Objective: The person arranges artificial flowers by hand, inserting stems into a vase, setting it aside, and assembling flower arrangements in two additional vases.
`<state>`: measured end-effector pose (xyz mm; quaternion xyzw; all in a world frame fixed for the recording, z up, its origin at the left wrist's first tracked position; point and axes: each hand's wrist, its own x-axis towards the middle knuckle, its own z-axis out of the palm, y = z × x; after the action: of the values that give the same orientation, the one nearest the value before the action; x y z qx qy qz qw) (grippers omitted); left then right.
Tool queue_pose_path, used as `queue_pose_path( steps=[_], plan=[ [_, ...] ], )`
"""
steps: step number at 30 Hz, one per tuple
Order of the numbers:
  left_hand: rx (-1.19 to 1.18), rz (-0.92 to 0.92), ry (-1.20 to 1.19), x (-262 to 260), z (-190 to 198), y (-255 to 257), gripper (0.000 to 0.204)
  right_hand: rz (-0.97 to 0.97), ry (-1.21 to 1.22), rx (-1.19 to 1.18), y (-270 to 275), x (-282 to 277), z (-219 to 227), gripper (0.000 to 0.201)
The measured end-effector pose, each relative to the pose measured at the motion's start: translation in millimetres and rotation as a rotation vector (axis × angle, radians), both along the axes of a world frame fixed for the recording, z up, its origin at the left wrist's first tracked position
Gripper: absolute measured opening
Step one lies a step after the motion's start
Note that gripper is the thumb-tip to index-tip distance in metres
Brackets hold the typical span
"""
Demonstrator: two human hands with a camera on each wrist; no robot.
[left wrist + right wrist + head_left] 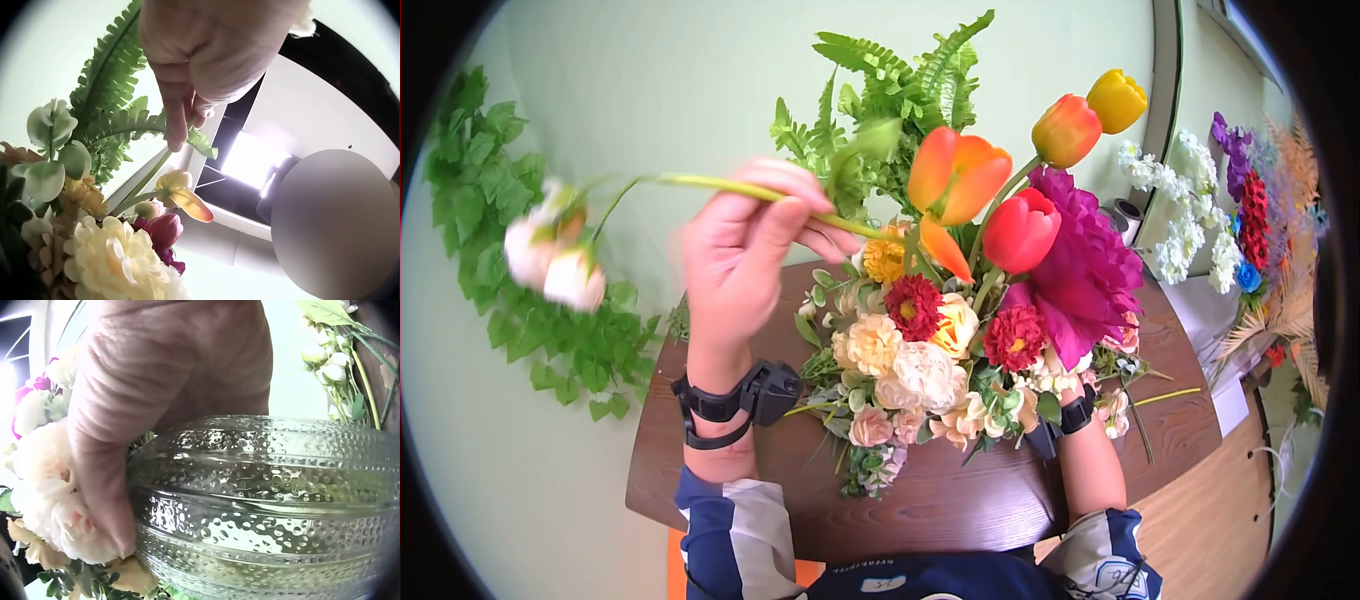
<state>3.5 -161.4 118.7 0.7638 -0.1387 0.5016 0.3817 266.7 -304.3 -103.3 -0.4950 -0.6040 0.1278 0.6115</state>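
My left hand (745,245) pinches a green stem (700,182) between thumb and fingers, up at the left of the bouquet. Two pale pinkish-white blooms (572,278) droop from the stem's left end, slightly blurred. The other end reaches in among the flowers, beside an orange tulip (960,175). In the right wrist view, my right hand (181,369) holds a dimpled clear glass vase (262,506) at its rim, thumb on the near side. Blossoms hide the vase and most of that hand in the head view. The bouquet includes a red tulip (1022,230) and a large magenta flower (1085,265).
Cut stems (1165,396) lie on the dark wooden table (850,520) at the right. Fern fronds (890,75) rise behind the bouquet. Ivy (490,210) hangs on the left wall, and more flowers (1255,220) stand at the far right.
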Motion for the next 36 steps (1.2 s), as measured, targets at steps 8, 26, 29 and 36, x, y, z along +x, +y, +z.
queue_pose_path(
  steps=[8, 26, 29, 36],
  plan=[
    [-0.245, -0.141, 0.206, 20, 8, 14, 0.017, 0.025, -0.006, 0.000, 7, 4, 3, 0.038],
    [0.026, 0.010, 0.416, 45, 24, 12, 0.013, 0.012, 0.027, -0.032, 8, 14, -7, 0.038],
    [0.123, -0.026, 0.514, 55, 12, 3, 0.013, 0.015, 0.033, -0.036, 5, 12, -12, 0.038],
    [-0.002, -0.228, 0.697, 60, 18, 1, 0.014, 0.008, 0.033, -0.039, 10, 11, -11, 0.038]
  ],
)
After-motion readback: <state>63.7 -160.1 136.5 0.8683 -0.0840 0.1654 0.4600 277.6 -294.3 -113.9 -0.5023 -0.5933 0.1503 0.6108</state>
